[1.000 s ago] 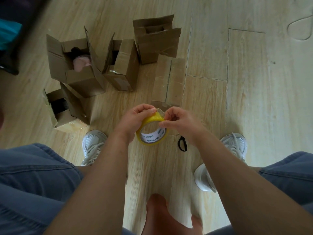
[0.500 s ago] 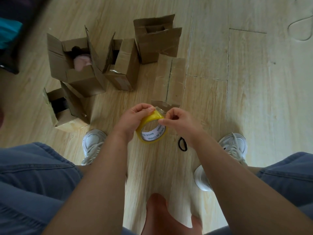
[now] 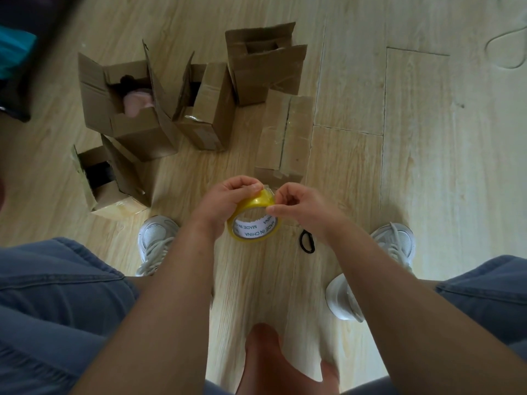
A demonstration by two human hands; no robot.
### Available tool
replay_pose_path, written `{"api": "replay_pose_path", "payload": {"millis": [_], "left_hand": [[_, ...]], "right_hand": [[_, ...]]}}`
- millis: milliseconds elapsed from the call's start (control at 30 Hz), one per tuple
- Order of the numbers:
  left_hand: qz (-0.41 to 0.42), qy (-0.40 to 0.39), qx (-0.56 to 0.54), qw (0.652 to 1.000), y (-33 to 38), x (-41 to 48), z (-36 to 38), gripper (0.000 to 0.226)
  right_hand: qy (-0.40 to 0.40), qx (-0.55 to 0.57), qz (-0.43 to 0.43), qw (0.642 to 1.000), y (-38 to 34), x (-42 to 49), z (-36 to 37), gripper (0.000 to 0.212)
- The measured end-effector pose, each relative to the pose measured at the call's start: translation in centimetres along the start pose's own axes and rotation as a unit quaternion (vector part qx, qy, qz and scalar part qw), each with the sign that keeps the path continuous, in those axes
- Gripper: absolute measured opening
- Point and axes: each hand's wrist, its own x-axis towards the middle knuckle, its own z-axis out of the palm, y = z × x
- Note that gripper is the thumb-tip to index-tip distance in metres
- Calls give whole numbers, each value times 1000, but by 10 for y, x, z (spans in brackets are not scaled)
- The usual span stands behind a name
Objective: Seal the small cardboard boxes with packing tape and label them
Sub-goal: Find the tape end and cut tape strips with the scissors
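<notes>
My left hand point(image 3: 225, 201) grips a yellow roll of packing tape point(image 3: 253, 220) from the left, thumb on its outer face. My right hand point(image 3: 299, 206) pinches the roll's upper right edge, where a short clear tab of tape lifts off. Just beyond the hands lies a closed cardboard box point(image 3: 285, 135) with tape along its seam. Several open cardboard boxes stand further left: one with a pink thing inside point(image 3: 128, 109), a narrow one point(image 3: 211, 109), a tall one point(image 3: 265, 64) and one lying low point(image 3: 105, 181).
A black hair tie point(image 3: 307, 242) lies on the wooden floor point(image 3: 427, 166) right of the roll. My white sneakers point(image 3: 155, 240) point(image 3: 396, 243) and denim-clad knees frame the bottom. A thin cord loop point(image 3: 507, 44) lies at the top right. Dark and teal objects point(image 3: 14, 52) sit at the far left.
The roll and both hands have shifted slightly; my right fingers have peeled a short tab of tape up from the roll's top edge.
</notes>
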Motion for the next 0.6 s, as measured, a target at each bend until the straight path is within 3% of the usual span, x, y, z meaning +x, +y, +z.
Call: {"api": "replay_pose_path", "payload": {"millis": [133, 267, 367, 467, 600], "left_hand": [[-6, 15, -3, 1000, -4, 2, 1, 5], [-20, 54, 8, 998, -9, 6, -5, 6], [-36, 58, -4, 998, -15, 9, -7, 4], [-52, 60, -17, 997, -20, 13, -5, 3], [-71, 68, -42, 994, -25, 20, -7, 4]], "right_hand": [[29, -1, 19, 999, 3, -1, 4, 23], [189, 15, 73, 979, 19, 3, -8, 31], [258, -13, 142, 956, 44, 15, -27, 23], [201, -120, 214, 948, 71, 28, -31, 15], [138, -214, 260, 932, 97, 32, -20, 21]]}}
